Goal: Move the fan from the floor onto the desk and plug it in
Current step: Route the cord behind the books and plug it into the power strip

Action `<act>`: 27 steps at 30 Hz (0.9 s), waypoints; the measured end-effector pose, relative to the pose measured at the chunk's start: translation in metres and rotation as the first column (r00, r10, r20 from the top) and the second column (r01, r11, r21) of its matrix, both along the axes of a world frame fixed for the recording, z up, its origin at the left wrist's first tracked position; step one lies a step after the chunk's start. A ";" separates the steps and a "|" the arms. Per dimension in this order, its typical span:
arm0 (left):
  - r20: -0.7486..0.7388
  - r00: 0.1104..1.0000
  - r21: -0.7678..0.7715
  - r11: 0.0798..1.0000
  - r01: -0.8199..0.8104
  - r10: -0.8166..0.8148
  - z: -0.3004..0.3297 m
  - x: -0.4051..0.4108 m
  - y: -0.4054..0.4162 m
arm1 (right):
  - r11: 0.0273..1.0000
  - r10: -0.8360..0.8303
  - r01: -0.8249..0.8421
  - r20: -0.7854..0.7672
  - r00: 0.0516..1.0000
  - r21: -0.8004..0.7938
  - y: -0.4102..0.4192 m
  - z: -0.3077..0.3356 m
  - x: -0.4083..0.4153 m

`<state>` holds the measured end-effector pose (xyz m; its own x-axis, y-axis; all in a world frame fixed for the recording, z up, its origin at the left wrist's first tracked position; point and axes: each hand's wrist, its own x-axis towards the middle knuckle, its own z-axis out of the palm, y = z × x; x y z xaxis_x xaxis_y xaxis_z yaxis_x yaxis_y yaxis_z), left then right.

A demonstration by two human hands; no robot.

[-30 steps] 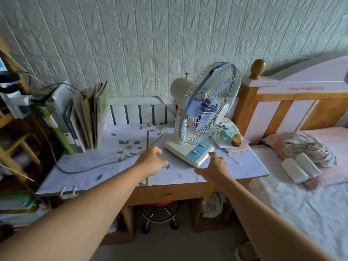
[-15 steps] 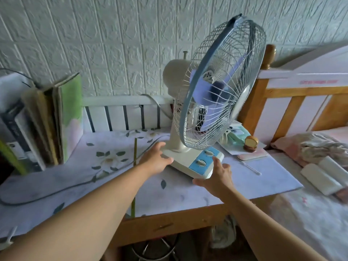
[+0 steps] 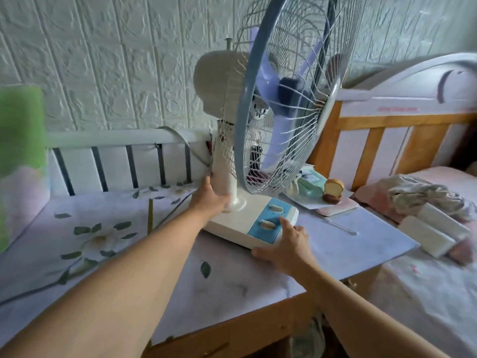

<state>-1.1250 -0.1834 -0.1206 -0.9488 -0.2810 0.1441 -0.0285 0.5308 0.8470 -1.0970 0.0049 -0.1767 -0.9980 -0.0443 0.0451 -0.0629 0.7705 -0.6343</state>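
Cream table fan [image 3: 247, 220] with blue wire cage standing on floral-covered wooden desk [image 3: 108, 244], left hand [image 3: 210, 200] gripping its neck, right hand [image 3: 289, 245] lying flat-fingered against the base's front edge

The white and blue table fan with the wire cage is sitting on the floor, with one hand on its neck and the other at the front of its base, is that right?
Not quite. The head view shows the white and blue table fan standing on the flower-patterned desk top, not the floor. The rest holds: the left hand grips its neck and the right hand rests at the front of its base.
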 end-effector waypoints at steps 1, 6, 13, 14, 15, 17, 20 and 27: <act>-0.019 1.000 0.034 0.999 -0.010 0.011 -0.002 -0.005 0.001 | 1.000 0.000 0.000 -0.013 1.000 0.003 0.000 -0.001 -0.001; -0.048 0.995 0.271 0.960 -0.074 0.090 0.003 -0.030 0.010 | 1.000 -0.008 0.010 -0.076 0.997 0.016 0.000 0.000 -0.003; -0.111 0.988 0.156 0.984 -0.086 0.104 -0.002 -0.030 0.003 | 1.000 -0.025 0.025 -0.053 0.998 0.001 -0.006 0.006 -0.001; -0.118 0.987 0.148 0.985 -0.091 0.109 -0.002 -0.029 0.001 | 1.000 -0.020 0.020 -0.043 0.999 0.002 -0.008 0.007 -0.001; -0.121 0.986 0.140 0.985 -0.097 0.115 -0.002 -0.027 -0.001 | 1.000 -0.014 0.014 -0.035 0.999 0.003 -0.011 0.009 0.000; -0.124 0.984 0.127 0.985 -0.113 0.129 -0.002 -0.024 -0.007 | 1.000 0.000 0.000 -0.022 1.000 0.002 -0.017 0.011 0.000; -0.125 0.982 0.113 0.985 -0.129 0.143 -0.001 -0.020 -0.019 | 1.000 0.017 -0.016 -0.013 1.000 0.019 -0.028 0.012 0.001; -0.096 0.980 0.099 0.981 -0.166 0.175 -0.001 -0.016 -0.040 | 0.999 0.024 -0.024 0.010 1.000 0.022 -0.049 0.015 0.004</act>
<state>-1.1407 -0.2236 -0.1216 -0.8669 -0.4538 0.2064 -0.0211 0.4470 0.8943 -1.0926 -0.0439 -0.1620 -0.9971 -0.0689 0.0337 -0.0750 0.7829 -0.6176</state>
